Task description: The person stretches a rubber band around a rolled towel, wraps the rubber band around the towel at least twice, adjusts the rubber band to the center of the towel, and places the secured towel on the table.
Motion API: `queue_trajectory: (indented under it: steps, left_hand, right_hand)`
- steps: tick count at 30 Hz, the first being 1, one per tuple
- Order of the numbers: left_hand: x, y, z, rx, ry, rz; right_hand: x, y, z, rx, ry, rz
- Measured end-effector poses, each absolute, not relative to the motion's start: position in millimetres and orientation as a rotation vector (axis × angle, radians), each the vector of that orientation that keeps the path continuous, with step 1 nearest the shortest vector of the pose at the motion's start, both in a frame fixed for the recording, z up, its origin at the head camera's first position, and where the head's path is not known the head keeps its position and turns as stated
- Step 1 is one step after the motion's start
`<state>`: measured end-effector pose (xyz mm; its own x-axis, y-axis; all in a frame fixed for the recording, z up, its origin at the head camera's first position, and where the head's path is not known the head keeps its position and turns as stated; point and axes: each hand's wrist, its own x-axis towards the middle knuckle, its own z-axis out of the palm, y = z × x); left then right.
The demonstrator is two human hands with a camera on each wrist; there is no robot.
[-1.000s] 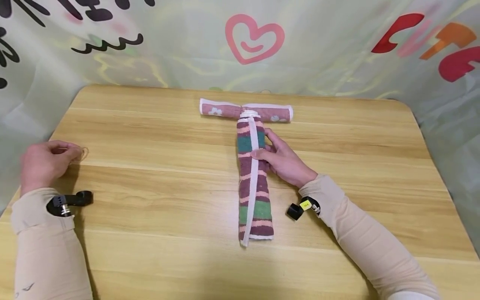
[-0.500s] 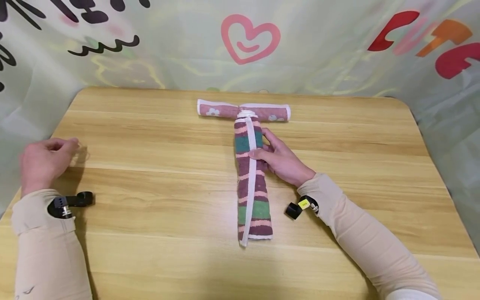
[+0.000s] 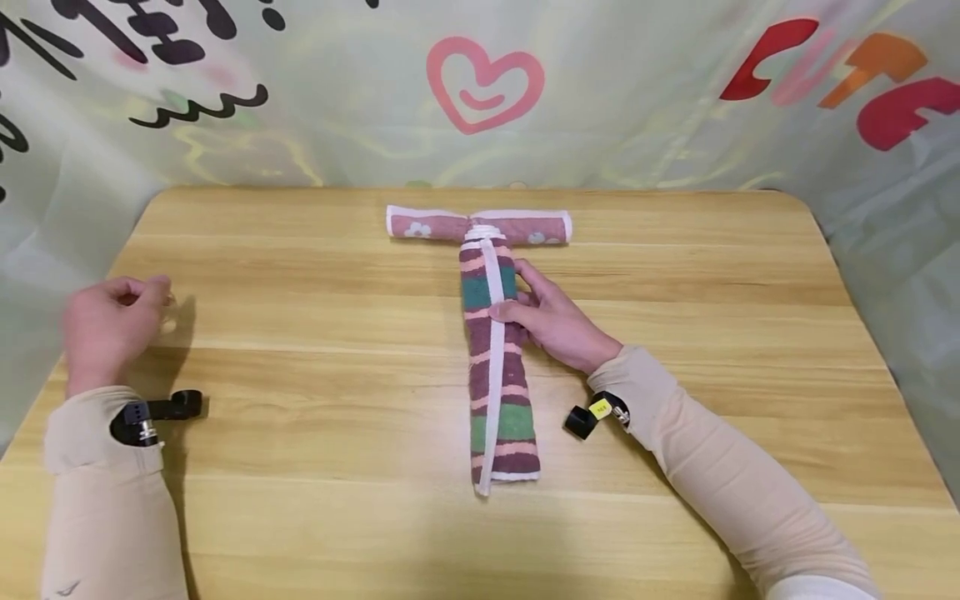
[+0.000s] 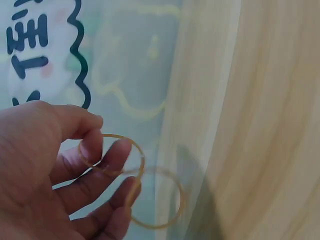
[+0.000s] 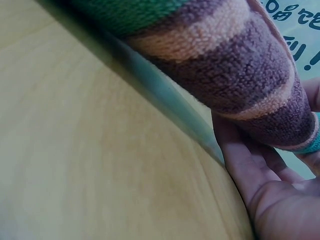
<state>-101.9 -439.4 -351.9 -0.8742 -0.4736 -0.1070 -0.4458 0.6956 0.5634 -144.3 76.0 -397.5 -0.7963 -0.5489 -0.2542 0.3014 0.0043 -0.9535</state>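
My left hand is raised over the table's left side, thumb and finger pinching a thin yellowish rubber band. The band hangs in twisted loops near the curled fingers in the left wrist view. At the middle of the table lies a rolled striped towel in maroon, pink and green with white edging. My right hand grips it from the right, thumb on top and fingers along its side. Against the towel's far end lies a pink flowered cloth roll, crosswise and pinched in at its middle.
The wooden table has rounded far corners. Behind it hangs a pale printed curtain with a pink heart and lettering. A small black wrist camera sticks out from the left sleeve, another camera from the right one.
My left hand has shifted slightly to the right with the rubber band. The right hand keeps its grip on the striped towel. The whole head view has drifted a little.
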Motion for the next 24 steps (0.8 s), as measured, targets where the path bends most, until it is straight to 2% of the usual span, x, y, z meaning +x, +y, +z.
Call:
queue_trajectory:
  steps: [10,16,24]
  left_hand:
    - [-120.1,-399.4,-351.8,0.852,-2.499,-1.399]
    - [-126.5,-375.4,-347.8,0.685,-2.106,-1.932]
    - [-133.6,-348.0,-341.0,0.499,-1.642,-2.369]
  right_hand:
    - [-144.5,78.0,-397.5,-0.253,1.730,-1.825]
    - [-143.9,77.9,-397.9,-0.252,1.734,-1.833]
    - [-143.9,77.4,-397.5,-0.255,1.704,-1.850]
